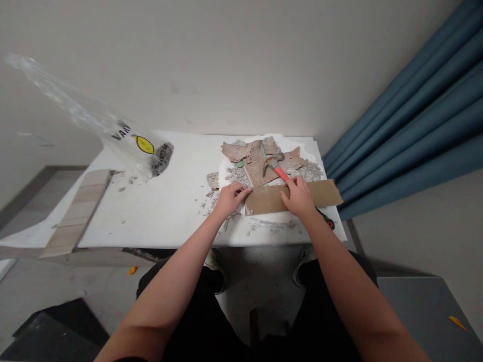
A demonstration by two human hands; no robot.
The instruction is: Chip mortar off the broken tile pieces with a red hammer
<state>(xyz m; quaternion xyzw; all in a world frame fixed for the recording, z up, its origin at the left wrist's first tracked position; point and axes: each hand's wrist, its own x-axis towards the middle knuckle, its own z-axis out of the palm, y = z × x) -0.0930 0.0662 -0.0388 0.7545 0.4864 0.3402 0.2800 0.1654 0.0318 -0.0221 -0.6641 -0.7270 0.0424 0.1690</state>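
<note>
My right hand [299, 196] is closed around the orange handle of a claw hammer [279, 172], whose rusty head rests over broken, perforated brownish sheet pieces [258, 168]. Beneath that hand lies a long brown cardboard-like strip [264, 202]. At the strip's left end, my left hand [232, 197] has its fingers pressed together; what they pinch, if anything, is too small to make out. Grey crumbled rubble [237, 175] is scattered around the pieces. A black end with a red spot [329, 222] shows past my right wrist; I cannot tell whether it belongs to the hammer.
The white table [162, 211] stands against a wall. On its left are a clear plastic bag [124, 146] with a yellow print and a wood-patterned plank [81, 211]. Blue curtains [415, 120] hang at the right. Dark flat panels [62, 329] lie on the floor.
</note>
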